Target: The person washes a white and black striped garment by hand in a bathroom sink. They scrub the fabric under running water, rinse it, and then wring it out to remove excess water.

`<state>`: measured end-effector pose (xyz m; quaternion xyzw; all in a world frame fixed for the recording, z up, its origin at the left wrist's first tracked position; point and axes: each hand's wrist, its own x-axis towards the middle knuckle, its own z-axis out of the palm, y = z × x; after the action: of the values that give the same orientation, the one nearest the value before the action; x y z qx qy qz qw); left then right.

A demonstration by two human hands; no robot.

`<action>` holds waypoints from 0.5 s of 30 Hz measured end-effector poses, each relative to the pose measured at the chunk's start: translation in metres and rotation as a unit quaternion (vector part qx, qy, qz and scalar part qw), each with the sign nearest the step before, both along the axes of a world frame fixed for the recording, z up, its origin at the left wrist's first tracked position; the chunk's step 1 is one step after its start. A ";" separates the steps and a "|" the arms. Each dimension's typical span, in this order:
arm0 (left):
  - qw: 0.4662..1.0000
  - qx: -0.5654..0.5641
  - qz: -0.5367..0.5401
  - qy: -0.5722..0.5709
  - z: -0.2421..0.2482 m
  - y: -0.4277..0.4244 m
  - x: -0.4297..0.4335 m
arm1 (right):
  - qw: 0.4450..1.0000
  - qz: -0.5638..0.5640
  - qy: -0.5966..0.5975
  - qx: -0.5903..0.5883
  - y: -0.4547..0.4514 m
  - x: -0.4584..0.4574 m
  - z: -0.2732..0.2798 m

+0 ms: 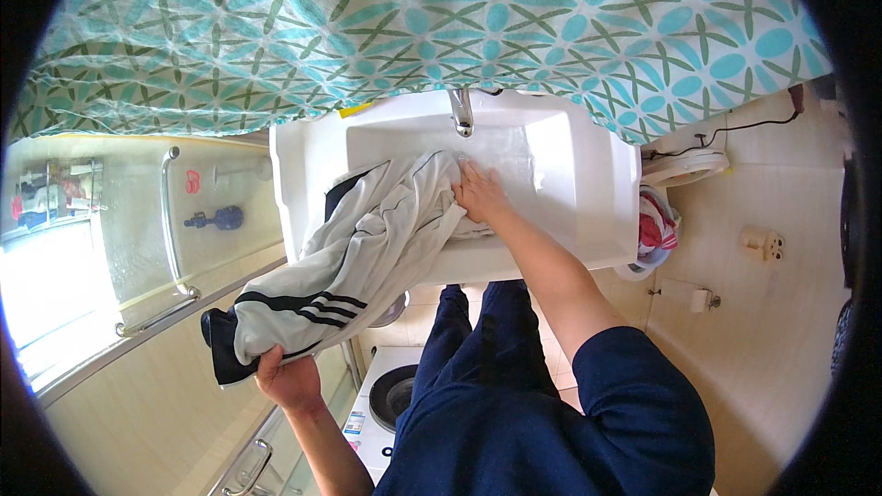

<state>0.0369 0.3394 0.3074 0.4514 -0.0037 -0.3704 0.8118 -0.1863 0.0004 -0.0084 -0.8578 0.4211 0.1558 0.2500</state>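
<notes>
A white garment with black trim and three black stripes (386,234) lies across the front left of a white washbasin (606,220), one end hanging over its edge. My left hand (293,375) grips the hanging end by its black-edged border, outside the basin. Inside the basin, my right hand (482,193) rests against the bunched fabric with its fingers stretched forward. Whether those fingers pinch the cloth is hidden. Just beyond them stands a chrome faucet (462,114); the basin floor around looks wet.
A patterned curtain (496,21) hangs over the basin's far side. To the right sits a tub (648,265) of red and white cloth, beside a toilet paper roll (700,300). A metal grab bar (171,220) runs along the left, and a white appliance with a round black door (394,393) stands behind.
</notes>
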 end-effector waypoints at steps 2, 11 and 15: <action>1.000 0.008 0.003 0.000 0.000 0.000 0.000 | 0.999 0.003 -0.002 -0.034 0.003 -0.001 0.002; 1.000 0.018 0.008 0.008 -0.001 -0.004 -0.001 | 0.999 0.021 0.022 -0.019 0.004 -0.001 0.004; 0.999 0.028 0.019 0.018 0.000 -0.005 -0.002 | 0.996 0.056 0.069 -0.027 0.004 0.002 0.009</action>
<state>0.0344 0.3339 0.3071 0.4672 0.0299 -0.3633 0.8055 -0.1843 0.0043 0.0004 -0.8737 0.3926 0.2167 0.1883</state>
